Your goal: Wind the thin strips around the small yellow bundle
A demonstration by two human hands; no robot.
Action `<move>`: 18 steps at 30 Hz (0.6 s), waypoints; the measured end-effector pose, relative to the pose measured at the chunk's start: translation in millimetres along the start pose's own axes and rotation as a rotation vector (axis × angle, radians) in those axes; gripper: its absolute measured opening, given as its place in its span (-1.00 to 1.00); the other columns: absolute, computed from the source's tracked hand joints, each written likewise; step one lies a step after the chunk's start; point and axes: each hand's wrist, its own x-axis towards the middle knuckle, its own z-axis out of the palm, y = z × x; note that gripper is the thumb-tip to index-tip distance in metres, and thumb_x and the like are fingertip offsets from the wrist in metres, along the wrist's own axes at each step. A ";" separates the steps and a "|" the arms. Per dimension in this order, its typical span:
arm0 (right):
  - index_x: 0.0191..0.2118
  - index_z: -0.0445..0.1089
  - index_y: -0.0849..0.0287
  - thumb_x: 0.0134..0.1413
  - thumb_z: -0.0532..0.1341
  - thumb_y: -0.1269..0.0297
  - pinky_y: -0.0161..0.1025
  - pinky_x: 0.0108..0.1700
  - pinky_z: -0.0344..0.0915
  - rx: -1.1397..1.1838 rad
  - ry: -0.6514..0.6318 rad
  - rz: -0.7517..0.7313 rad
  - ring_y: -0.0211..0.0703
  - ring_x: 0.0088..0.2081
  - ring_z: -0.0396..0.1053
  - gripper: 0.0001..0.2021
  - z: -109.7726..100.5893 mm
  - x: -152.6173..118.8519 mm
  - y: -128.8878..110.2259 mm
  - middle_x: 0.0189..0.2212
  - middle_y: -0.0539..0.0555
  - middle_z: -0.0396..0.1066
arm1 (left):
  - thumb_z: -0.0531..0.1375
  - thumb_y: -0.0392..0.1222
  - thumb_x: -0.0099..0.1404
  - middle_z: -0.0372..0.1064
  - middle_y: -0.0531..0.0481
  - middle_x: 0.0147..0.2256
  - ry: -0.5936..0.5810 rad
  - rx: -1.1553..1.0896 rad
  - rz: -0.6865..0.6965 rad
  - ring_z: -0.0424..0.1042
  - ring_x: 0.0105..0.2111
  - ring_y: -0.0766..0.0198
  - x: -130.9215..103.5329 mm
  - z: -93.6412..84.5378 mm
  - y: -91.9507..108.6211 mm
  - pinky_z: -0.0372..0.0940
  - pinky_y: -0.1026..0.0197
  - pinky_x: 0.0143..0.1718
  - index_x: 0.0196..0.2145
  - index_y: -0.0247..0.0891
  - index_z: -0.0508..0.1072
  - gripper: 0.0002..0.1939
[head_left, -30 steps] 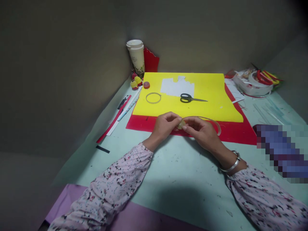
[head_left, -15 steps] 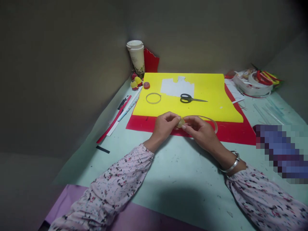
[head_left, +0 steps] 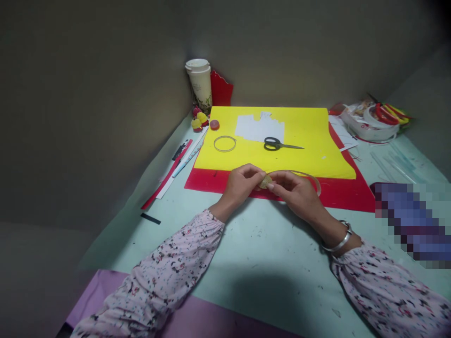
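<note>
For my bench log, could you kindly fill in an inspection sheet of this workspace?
Surface: pale green table, scuffed.
Job's things: small round gold glittery piece pinched between both hands; clear plastic ring behind right hand.
Clutter: yellow corrugated sheet on red sheet; black scissors; second clear ring; white lidded cup.
Grips: left hand, right hand, both shut on piece.
Cables: nothing seen.
Surroundings: bare grey walls.
</note>
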 end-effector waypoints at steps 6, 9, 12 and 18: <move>-0.15 0.52 0.12 0.06 0.38 0.13 -0.03 -0.12 0.46 -0.016 -0.011 -0.016 -0.07 -0.23 0.53 -0.74 -0.8 -0.3 -0.1 -0.25 0.11 0.60 | 0.34 -0.15 0.13 0.44 0.03 -0.46 -0.004 0.016 0.019 0.39 -0.46 0.36 0.0 -0.4 -0.1 0.33 0.27 -0.41 -0.42 -0.28 0.50 -0.85; -0.14 0.53 0.12 0.08 0.37 0.13 -0.03 -0.12 0.45 -0.029 -0.018 -0.026 -0.07 -0.23 0.53 -0.74 -0.4 -0.2 1.4 -0.24 0.11 0.60 | 0.34 -0.14 0.12 0.45 0.02 -0.45 0.002 0.038 0.020 0.40 -0.46 0.36 0.6 -0.8 -1.7 0.33 0.27 -0.40 -0.41 -0.28 0.51 -0.84; -0.13 0.51 0.11 0.08 0.37 0.13 -0.04 -0.11 0.45 0.000 -0.023 -0.017 -0.07 -0.21 0.53 -0.74 0.5 0.0 3.1 -0.23 0.10 0.59 | 0.34 -0.13 0.12 0.45 0.02 -0.46 0.010 0.042 0.014 0.40 -0.47 0.35 1.1 -0.4 -2.2 0.33 0.26 -0.41 -0.41 -0.28 0.51 -0.83; -0.10 0.46 0.10 0.12 0.35 0.12 -0.07 -0.12 0.46 0.013 -0.020 -0.030 -0.09 -0.21 0.53 -0.73 2.6 0.2 2.7 -0.23 0.10 0.57 | 0.33 -0.13 0.12 0.45 0.02 -0.47 0.045 0.008 0.008 0.40 -0.51 0.35 2.1 1.7 -2.1 0.33 0.25 -0.43 -0.41 -0.28 0.50 -0.84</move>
